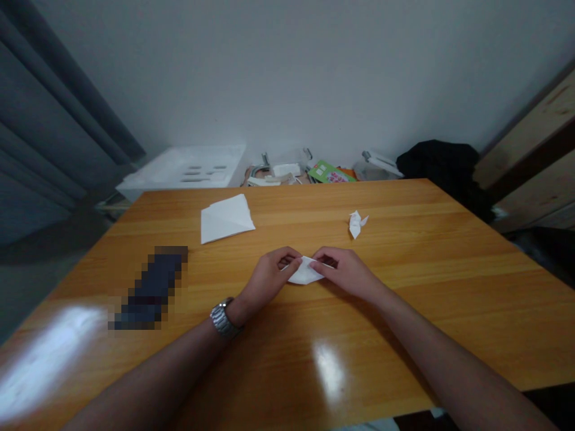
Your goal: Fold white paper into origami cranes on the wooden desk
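Observation:
A small folded piece of white paper [306, 273] is held between both hands over the middle of the table. My left hand [274, 272], with a metal watch [223, 317] at its wrist, pinches the left side of the paper, thumb on top. On the right side, my right hand [344, 269] pinches it the same way. The fingers under the paper are partly hidden. Beyond my right hand lies a small folded white paper figure [356, 224]. Farther left rests a stack of white paper sheets [227, 220].
The wooden table [269, 371] has a blurred-out dark object [153, 287] on its left. Behind the far edge are a white foam tray [188, 167], a green booklet [330, 172] and assorted clutter. A dark cloth heap [440, 164] sits at the back right.

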`<move>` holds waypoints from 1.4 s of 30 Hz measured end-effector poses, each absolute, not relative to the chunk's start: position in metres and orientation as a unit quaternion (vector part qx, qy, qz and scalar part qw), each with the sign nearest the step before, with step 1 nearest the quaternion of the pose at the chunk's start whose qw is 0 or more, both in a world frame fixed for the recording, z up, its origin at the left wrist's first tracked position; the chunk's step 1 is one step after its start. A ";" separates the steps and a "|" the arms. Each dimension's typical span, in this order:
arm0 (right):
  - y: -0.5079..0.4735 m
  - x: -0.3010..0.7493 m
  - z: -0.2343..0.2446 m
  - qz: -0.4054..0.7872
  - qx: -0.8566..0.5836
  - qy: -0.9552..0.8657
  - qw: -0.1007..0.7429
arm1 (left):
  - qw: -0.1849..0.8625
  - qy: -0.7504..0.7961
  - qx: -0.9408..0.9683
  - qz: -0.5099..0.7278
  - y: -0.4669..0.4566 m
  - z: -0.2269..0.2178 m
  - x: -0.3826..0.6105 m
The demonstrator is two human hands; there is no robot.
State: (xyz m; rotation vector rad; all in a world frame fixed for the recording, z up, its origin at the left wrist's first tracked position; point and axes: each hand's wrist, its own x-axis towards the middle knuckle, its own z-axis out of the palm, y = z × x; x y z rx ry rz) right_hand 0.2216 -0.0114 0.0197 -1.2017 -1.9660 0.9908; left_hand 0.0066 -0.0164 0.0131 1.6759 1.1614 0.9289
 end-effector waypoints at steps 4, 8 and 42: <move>-0.009 0.224 0.019 0.375 -0.447 -0.741 0.331 | 0.454 0.461 0.663 0.377 -0.014 0.010 0.006; -0.008 0.225 0.018 0.373 -0.433 -0.756 0.320 | 0.438 0.449 0.692 0.358 -0.015 0.012 0.006; -0.003 0.230 0.018 0.471 -0.417 -0.712 0.313 | 0.402 0.424 0.728 0.359 -0.015 0.016 0.002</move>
